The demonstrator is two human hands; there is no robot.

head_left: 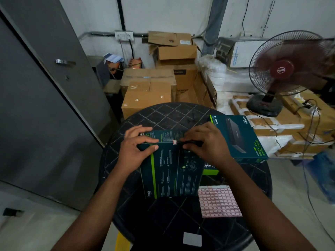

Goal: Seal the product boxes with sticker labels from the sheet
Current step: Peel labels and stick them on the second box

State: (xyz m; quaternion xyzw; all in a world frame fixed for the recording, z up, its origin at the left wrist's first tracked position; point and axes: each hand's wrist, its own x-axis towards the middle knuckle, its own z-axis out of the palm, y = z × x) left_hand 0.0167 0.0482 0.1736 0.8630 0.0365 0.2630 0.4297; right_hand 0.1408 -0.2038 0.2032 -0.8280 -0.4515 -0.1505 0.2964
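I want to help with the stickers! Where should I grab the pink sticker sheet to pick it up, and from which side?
Probably the near right corner of the sticker sheet, coming from the right. It lies flat on the round table, so pinch an edge. Its left side sits against the dark box that the left hand and right hand hold.
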